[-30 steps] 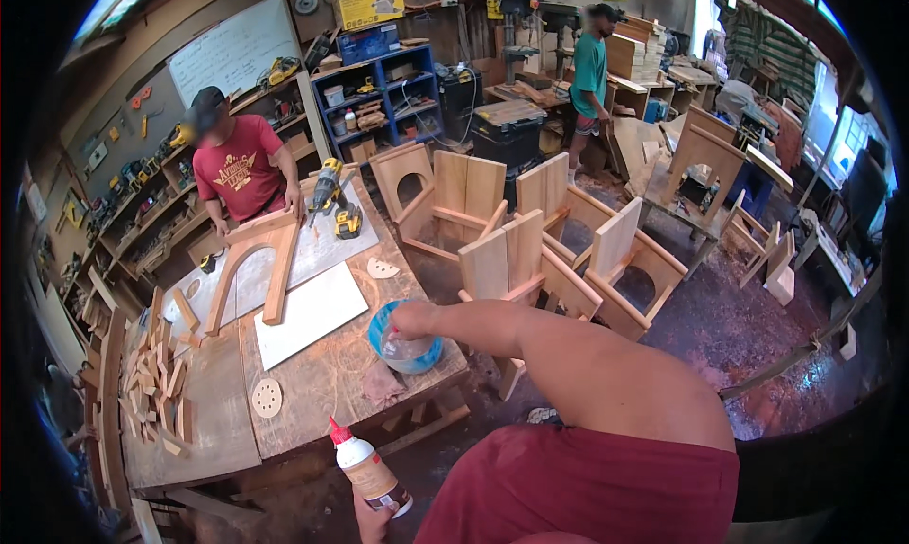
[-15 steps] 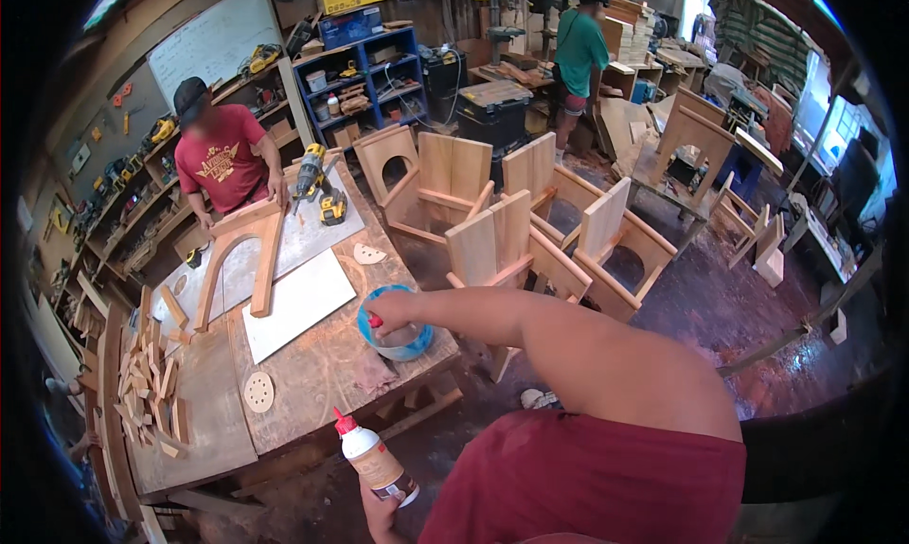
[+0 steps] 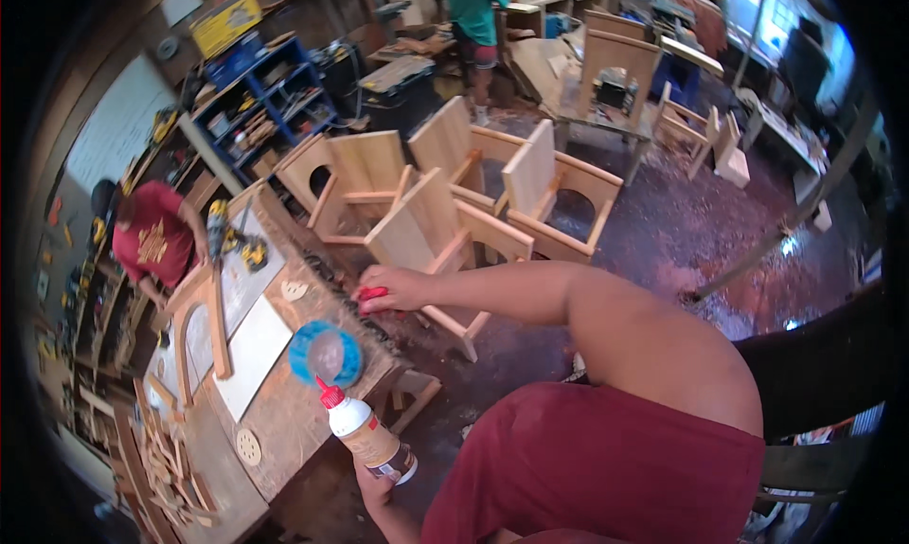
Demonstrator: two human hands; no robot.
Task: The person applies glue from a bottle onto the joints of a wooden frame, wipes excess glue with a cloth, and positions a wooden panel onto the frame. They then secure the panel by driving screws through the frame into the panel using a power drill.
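My left hand point(image 3: 375, 485) is wrapped round a white squeeze bottle point(image 3: 358, 428) with a red nozzle and a brown label, tilted a little in front of the table's near edge. Across from it, my right hand point(image 3: 409, 286) is closed on a red-handled tool point(image 3: 373, 294); its working end is not clear to see. That hand hovers past the table's right edge, close to a wooden chair frame point(image 3: 417, 224). A blue tub point(image 3: 301, 353) with a greyish inside stands on the table between my two hands.
On the worktable point(image 3: 308, 407) lie a white board point(image 3: 254, 359), sanding discs point(image 3: 248, 446), a drill point(image 3: 217, 230) and wood offcuts point(image 3: 175, 473). A co-worker in a red shirt point(image 3: 156, 236) handles an arched wooden frame point(image 3: 221, 331). More chair frames point(image 3: 530, 179) stand on the floor.
My right hand has come out of the blue tub with the red-handled tool and moved right, toward the chair frames. The view has swung rightward and down; the bottle stays in my left hand.
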